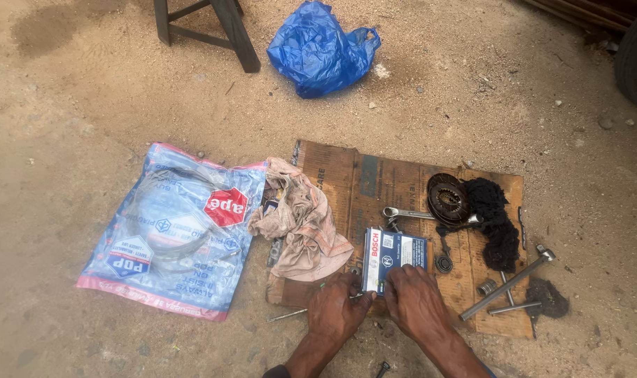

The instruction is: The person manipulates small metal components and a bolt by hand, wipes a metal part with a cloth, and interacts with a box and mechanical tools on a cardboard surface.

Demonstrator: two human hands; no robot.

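Note:
A small blue and white cardboard box point(394, 257) lies on a flattened brown cardboard sheet point(395, 183) on sandy ground. My left hand point(338, 310) grips the box's near left corner. Its near right edge is under the fingers of my right hand point(414, 299). Both hands touch the box, and the fingertips hide its near edge.
A dirty beige rag point(301, 222) and a clear printed plastic bag point(175, 231) lie left. A spanner point(407, 213), round metal disc point(448, 198), black cloth point(495, 218), T-handle wrench point(509, 282) and small metal parts rest right. A blue plastic bag point(320, 47) and stool legs point(224, 28) are far.

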